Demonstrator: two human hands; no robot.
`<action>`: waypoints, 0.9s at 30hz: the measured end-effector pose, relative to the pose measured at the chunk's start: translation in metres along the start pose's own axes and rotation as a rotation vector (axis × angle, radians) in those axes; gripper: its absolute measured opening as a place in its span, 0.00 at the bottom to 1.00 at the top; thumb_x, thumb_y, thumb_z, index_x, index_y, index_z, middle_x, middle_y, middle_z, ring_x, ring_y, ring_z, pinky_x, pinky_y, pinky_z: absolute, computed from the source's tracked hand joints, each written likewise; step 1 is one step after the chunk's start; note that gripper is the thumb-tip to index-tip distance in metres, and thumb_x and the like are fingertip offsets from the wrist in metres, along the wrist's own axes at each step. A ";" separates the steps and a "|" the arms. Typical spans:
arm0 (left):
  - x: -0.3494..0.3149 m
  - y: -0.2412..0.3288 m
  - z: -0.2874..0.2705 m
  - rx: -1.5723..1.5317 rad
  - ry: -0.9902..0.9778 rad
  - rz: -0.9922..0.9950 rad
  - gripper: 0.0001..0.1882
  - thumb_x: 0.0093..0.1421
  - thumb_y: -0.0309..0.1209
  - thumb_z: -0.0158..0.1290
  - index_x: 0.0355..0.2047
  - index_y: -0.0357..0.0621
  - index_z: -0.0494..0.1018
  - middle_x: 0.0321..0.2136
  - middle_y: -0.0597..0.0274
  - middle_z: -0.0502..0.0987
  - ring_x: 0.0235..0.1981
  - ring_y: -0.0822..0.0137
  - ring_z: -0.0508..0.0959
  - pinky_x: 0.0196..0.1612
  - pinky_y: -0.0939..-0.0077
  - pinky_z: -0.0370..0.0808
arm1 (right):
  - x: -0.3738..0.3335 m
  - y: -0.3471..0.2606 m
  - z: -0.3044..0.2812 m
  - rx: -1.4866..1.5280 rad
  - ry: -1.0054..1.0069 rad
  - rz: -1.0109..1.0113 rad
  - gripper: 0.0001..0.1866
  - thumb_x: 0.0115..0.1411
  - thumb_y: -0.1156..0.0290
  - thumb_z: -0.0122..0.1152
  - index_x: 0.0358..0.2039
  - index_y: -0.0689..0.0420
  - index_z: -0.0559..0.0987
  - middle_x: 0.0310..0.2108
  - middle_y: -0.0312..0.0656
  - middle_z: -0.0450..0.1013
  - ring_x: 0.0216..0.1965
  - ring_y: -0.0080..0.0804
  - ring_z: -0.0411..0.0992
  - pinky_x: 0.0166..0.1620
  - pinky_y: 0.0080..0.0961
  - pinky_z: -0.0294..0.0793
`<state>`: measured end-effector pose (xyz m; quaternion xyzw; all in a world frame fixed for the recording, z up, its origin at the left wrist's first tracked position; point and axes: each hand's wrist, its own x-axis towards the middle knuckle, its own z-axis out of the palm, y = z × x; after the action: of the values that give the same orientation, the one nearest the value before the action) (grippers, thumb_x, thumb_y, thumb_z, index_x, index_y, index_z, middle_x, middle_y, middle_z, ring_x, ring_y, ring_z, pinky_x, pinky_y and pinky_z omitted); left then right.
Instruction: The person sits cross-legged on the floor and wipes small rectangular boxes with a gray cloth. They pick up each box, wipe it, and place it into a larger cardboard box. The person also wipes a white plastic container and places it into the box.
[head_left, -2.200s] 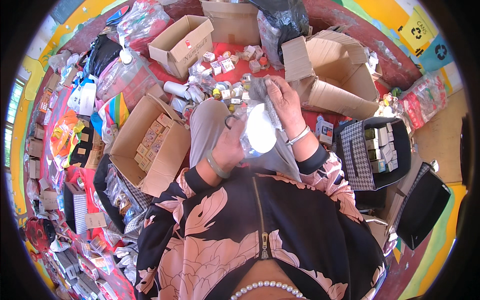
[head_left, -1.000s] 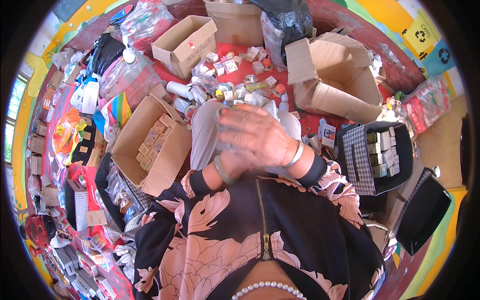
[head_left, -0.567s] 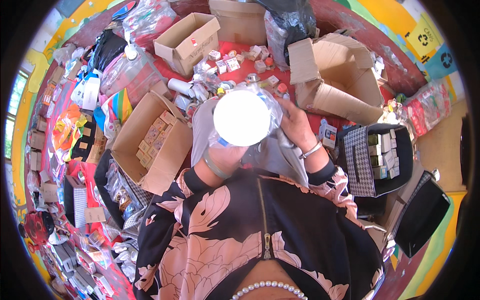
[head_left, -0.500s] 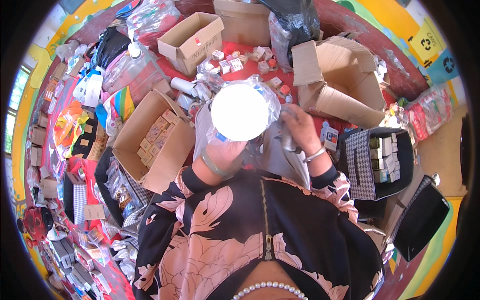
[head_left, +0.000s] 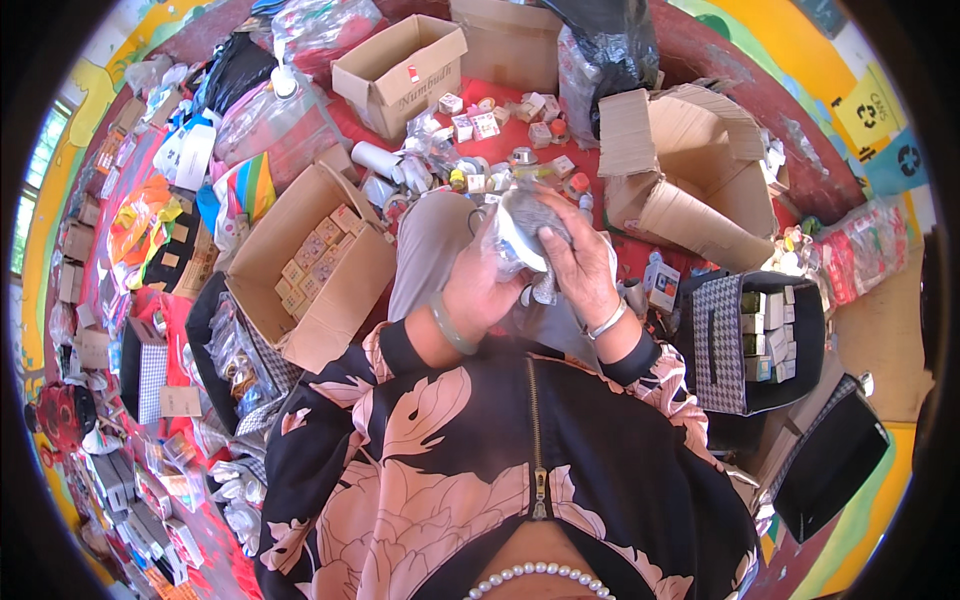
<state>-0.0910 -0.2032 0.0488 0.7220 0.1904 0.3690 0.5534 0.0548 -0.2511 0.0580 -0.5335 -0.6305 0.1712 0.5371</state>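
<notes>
My left hand (head_left: 476, 292), a green bangle at its wrist, is closed round the edge of a white round plate-like thing (head_left: 514, 240) with clear plastic film about it. It stands tilted nearly edge-on, so its face is mostly hidden. A crumpled grey cloth (head_left: 543, 213) is under the fingers of my right hand (head_left: 585, 268), pressed against the far side of the white thing. Both hands are over my lap, close together. Beyond them small boxes (head_left: 485, 125) and jars lie scattered on a red cloth (head_left: 500, 146).
An open carton (head_left: 340, 290) with rows of small boxes stands at left. Another carton (head_left: 400, 80) is at the back, and a torn one (head_left: 700, 190) at back right. A checked black fabric bin (head_left: 718, 350) holds small boxes at right. Bags and packages crowd the left side.
The white round thing has turned from face-up to nearly edge-on and come lower. My right hand has moved in with the grey cloth and now presses it on the thing.
</notes>
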 end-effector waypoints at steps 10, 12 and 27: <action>0.017 -0.021 0.014 -1.317 0.339 -0.496 0.18 0.67 0.40 0.38 0.50 0.42 0.65 0.46 0.61 0.71 0.47 0.67 0.71 0.50 0.70 0.69 | 0.017 -0.016 -0.014 0.342 0.125 -0.033 0.21 0.62 0.68 0.50 0.55 0.59 0.66 0.57 0.46 0.62 0.56 0.36 0.63 0.59 0.31 0.59; 0.017 -0.013 0.023 -1.328 0.310 -0.437 0.17 0.67 0.37 0.38 0.48 0.40 0.66 0.45 0.60 0.72 0.46 0.67 0.72 0.51 0.70 0.69 | 0.019 -0.015 -0.009 -0.131 -0.045 -0.156 0.23 0.54 0.66 0.60 0.51 0.50 0.72 0.57 0.50 0.61 0.58 0.47 0.61 0.58 0.35 0.61; 0.007 -0.011 0.007 -1.372 0.268 -0.523 0.16 0.66 0.37 0.41 0.47 0.38 0.67 0.43 0.58 0.73 0.44 0.65 0.74 0.50 0.70 0.70 | -0.029 -0.007 -0.006 -0.869 -0.145 -0.783 0.21 0.49 0.69 0.53 0.46 0.50 0.77 0.57 0.38 0.63 0.61 0.37 0.57 0.63 0.34 0.54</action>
<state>-0.0795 -0.1993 0.0397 0.0944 0.1488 0.3461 0.9215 0.0521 -0.2809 0.0510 -0.4190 -0.8279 -0.2781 0.2481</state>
